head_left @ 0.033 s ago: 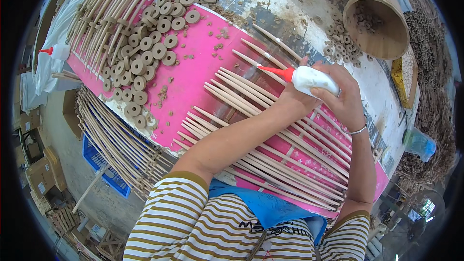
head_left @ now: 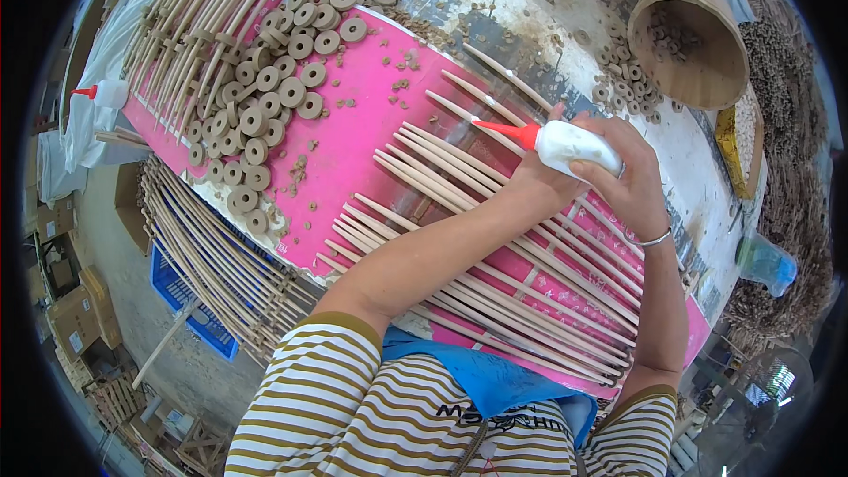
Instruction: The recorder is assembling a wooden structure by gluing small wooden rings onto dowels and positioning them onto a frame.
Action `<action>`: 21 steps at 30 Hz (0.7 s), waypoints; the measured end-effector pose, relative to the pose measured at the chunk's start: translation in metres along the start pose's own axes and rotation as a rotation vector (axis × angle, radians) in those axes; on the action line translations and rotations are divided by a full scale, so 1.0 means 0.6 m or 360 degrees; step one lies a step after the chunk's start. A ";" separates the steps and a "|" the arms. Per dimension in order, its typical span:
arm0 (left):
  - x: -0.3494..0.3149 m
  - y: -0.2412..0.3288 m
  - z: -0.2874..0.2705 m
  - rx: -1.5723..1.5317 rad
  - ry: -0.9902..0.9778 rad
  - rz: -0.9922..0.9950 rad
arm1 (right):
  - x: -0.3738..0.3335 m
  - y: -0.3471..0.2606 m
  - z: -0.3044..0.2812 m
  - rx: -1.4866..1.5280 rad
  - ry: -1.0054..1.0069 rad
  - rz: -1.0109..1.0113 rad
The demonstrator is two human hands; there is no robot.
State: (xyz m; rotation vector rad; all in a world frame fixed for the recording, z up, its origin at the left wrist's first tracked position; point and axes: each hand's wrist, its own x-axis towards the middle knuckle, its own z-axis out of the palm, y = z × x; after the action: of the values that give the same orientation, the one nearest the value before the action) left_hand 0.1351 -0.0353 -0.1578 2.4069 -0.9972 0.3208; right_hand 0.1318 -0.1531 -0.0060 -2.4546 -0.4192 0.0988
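While clamped around the white glue bottle (head_left: 579, 148), fingers (head_left: 609, 178) of the right hand (head_left: 632, 185) keep its red nozzle (head_left: 505, 130) aimed toward nine o'clock, low over the wooden sticks (head_left: 495, 238), presumably to drop glue on them. Left hand (head_left: 534, 184) curled shut against the bottle's underside, seemingly steadying it. Sticks fanned side by side on the pink sheet (head_left: 353, 141) covering the table (head_left: 530, 0), each within reach. Wooden rings (head_left: 265, 115) heaped at ten o'clock. At one o'clock, tipped wooden bucket (head_left: 689, 35) holding more rings.
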 end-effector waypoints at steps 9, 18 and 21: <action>-0.001 -0.005 0.005 -0.0274 0.0096 -0.0035 | 0.002 -0.027 -0.003 0.0101 -0.0192 0.0001; 0.003 -0.004 0.000 -0.0369 0.0127 -0.0048 | 0.017 -0.035 0.004 0.0065 -0.0248 -0.0080; 0.003 -0.004 -0.003 -0.0449 0.0194 -0.0025 | 0.013 -0.033 0.003 0.0076 -0.0241 -0.0106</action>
State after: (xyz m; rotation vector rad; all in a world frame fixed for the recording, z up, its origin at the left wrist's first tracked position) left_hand 0.1381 -0.0341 -0.1563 2.1144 -0.9034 0.2958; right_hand 0.1332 -0.1347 0.0047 -2.3922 -0.5572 0.2647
